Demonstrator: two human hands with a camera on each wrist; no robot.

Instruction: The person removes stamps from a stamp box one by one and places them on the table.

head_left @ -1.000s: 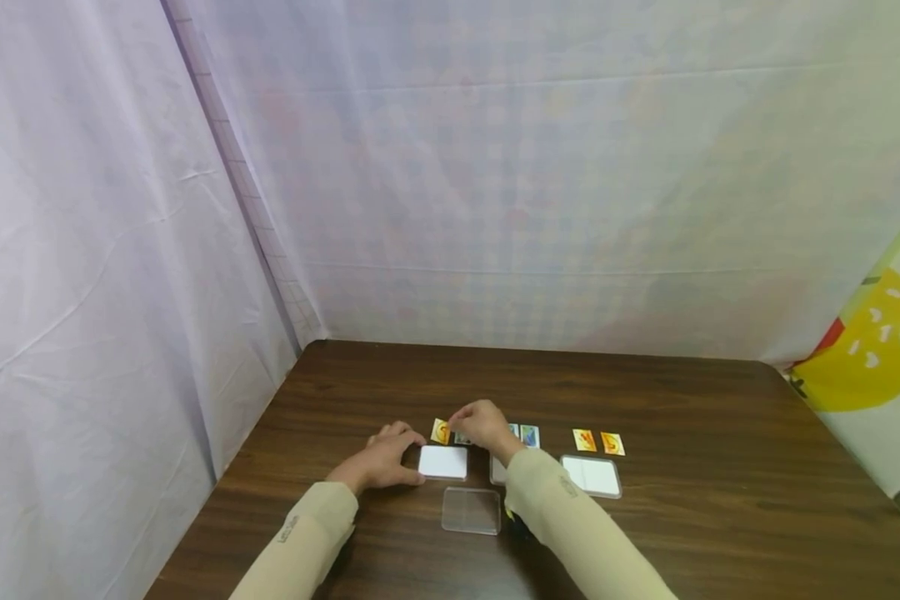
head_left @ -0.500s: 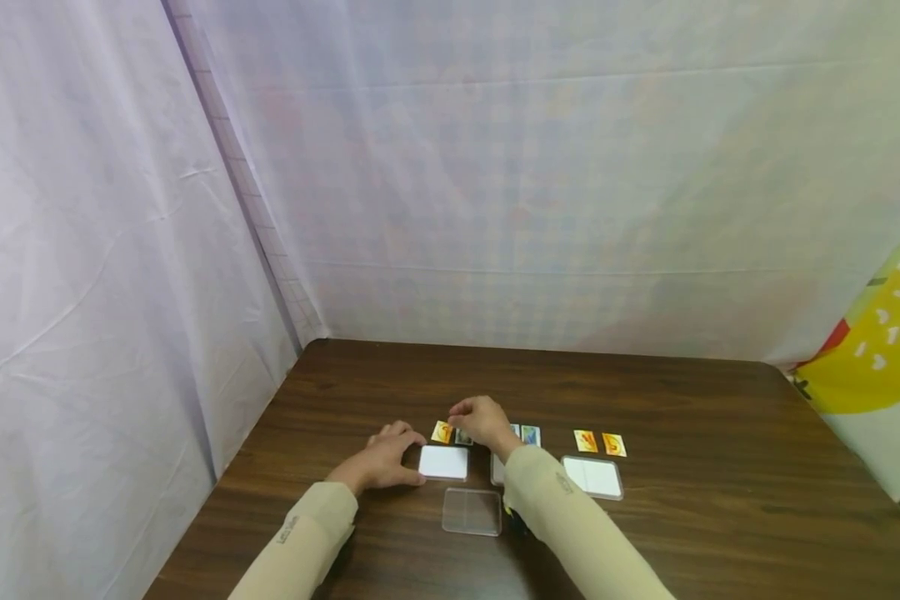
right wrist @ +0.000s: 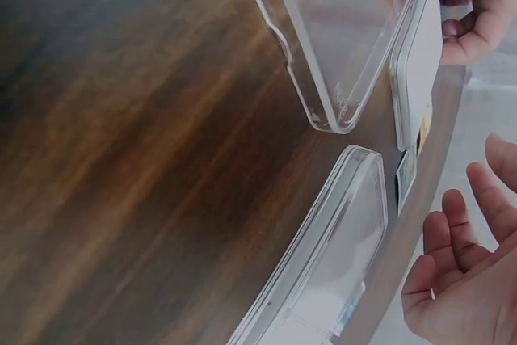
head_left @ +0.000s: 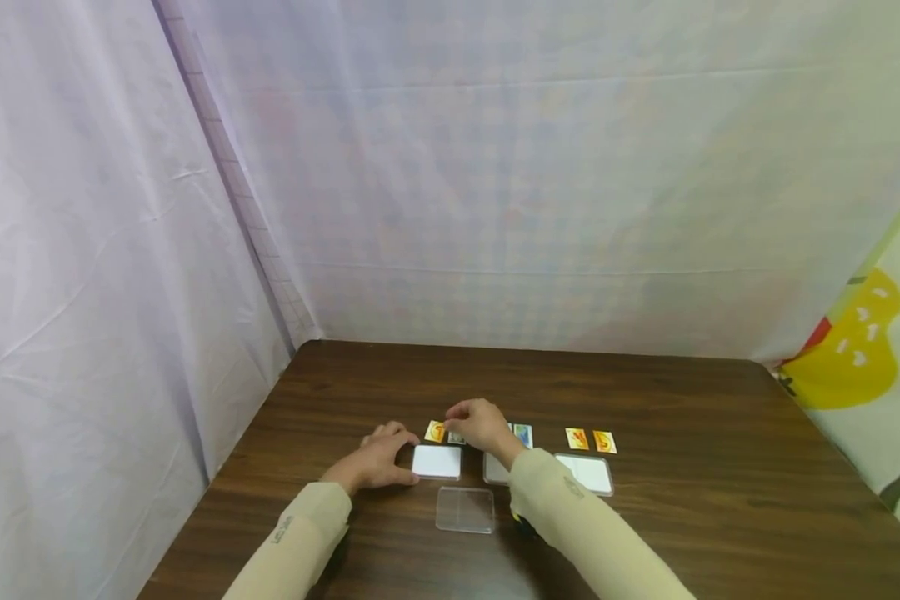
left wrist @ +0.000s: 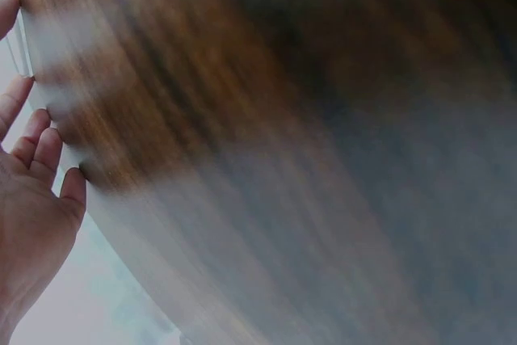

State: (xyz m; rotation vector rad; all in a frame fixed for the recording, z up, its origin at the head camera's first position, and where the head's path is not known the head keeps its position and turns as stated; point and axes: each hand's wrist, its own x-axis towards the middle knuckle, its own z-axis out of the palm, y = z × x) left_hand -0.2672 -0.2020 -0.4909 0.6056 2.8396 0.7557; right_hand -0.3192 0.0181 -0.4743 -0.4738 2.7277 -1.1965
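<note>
My left hand rests on the table beside a shallow clear case with a white insert. Its thumb and index finger lie at the case's left corners, touching or nearly so. My right hand is over the small picture cards beyond the cases. In the right wrist view, the right hand's fingers are loosely bent, with nothing visible between them. Just left of that hand lies a yellow-orange picture card; a grey-green card shows partly under it. A clear plastic lid lies nearer me.
Right of the first case, another clear case is partly hidden by my right arm. A third case with a white insert sits farther right, with two orange cards behind it. A blue-green card lies past my right wrist.
The head view has turned slightly, so everything sits a little farther left. Both hands keep nearly the same places beside the case and cards.
</note>
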